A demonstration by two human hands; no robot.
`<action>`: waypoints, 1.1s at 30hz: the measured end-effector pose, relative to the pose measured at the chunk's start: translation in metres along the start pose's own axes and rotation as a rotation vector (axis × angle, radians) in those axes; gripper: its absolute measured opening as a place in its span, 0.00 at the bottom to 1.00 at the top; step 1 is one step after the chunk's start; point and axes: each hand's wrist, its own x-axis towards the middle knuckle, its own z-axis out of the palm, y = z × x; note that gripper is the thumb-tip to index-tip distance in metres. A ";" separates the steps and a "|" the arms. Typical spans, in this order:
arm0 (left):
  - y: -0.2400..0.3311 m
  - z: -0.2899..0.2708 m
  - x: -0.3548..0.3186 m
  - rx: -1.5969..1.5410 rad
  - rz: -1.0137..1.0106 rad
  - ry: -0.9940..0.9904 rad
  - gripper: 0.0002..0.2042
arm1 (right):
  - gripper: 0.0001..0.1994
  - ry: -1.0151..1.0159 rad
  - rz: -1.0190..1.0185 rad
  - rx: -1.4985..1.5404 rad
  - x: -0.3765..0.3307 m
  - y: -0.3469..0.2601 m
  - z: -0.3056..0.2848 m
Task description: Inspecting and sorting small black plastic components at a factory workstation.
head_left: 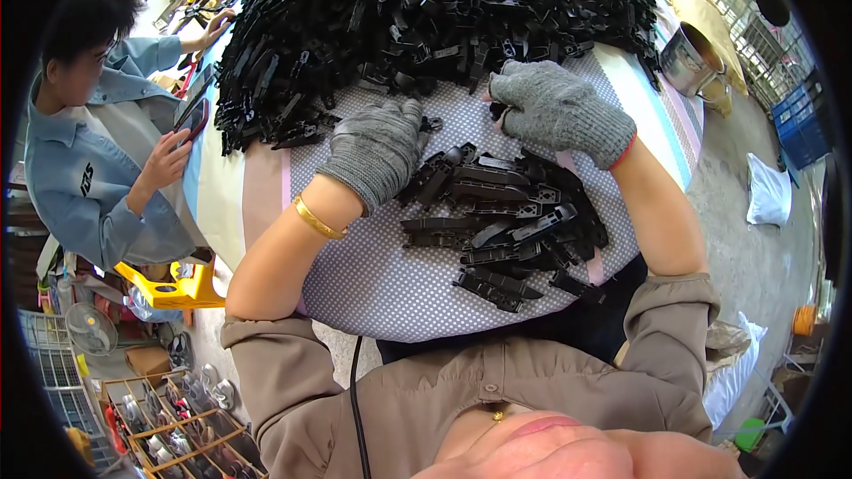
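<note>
Both my hands wear grey knitted gloves above a round table. My left hand (377, 149) is curled, with a small black plastic part (431, 124) sticking out by its fingertips. Its other fingers are hidden under the glove's back. Opposite it, my right hand (566, 113) is closed, pinching a dark plastic piece (498, 110) between thumb and fingers. A large heap of black plastic parts (417, 13) rises beyond both hands. Nearer my body lies a smaller pile of long black clip-like parts (510, 213), roughly lined up, between my forearms.
A patterned cloth (364, 293) covers the table. At the left a person in a blue shirt (98, 160) holds a phone (193, 120). A metal pot (690, 62) stands at the right edge. Around are a yellow stool (173, 288), a shoe rack (182, 426) and a blue crate (801, 124).
</note>
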 end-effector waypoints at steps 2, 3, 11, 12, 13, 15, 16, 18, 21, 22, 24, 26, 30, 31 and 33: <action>0.000 0.000 -0.002 0.034 0.006 -0.002 0.17 | 0.16 -0.017 0.000 0.017 0.000 0.002 0.001; 0.000 0.000 -0.003 0.067 0.009 -0.003 0.16 | 0.15 0.007 -0.014 0.040 0.001 0.005 0.003; -0.013 0.002 0.001 -0.632 0.244 0.157 0.17 | 0.11 0.083 0.007 0.297 0.006 0.005 0.009; -0.014 0.005 0.003 -0.784 0.325 0.171 0.17 | 0.10 0.094 0.020 0.338 0.006 0.005 0.010; -0.014 0.006 0.004 -0.783 0.323 0.170 0.17 | 0.09 0.103 0.032 0.379 0.007 0.004 0.012; -0.011 0.007 0.005 -0.986 0.216 -0.020 0.17 | 0.09 0.110 0.054 0.491 0.009 0.003 0.014; -0.011 0.008 0.007 -0.986 0.219 -0.020 0.17 | 0.08 0.117 0.081 0.598 0.010 0.003 0.013; -0.011 0.010 0.010 -1.145 0.250 -0.066 0.18 | 0.08 0.140 0.090 0.723 0.007 -0.002 0.012; -0.009 0.009 0.006 -1.390 0.315 -0.015 0.17 | 0.08 0.136 0.147 0.978 0.003 -0.005 0.003; -0.008 0.007 0.004 -1.388 0.317 -0.014 0.17 | 0.08 0.105 0.197 1.106 0.002 -0.005 0.001; -0.005 0.002 0.002 -1.438 0.259 0.002 0.17 | 0.09 0.081 0.204 1.136 0.002 -0.002 0.000; -0.008 0.006 0.003 -1.442 0.279 0.007 0.17 | 0.09 0.052 0.204 1.169 0.003 -0.002 0.000; -0.009 0.001 0.002 -1.439 0.258 -0.016 0.17 | 0.11 0.086 0.260 1.121 0.002 -0.005 -0.002; -0.009 -0.001 0.001 -1.438 0.256 -0.014 0.17 | 0.11 0.101 0.269 1.088 0.001 -0.006 -0.003; -0.010 -0.003 0.001 -1.415 0.258 -0.030 0.17 | 0.11 0.119 0.280 1.076 0.002 -0.009 -0.004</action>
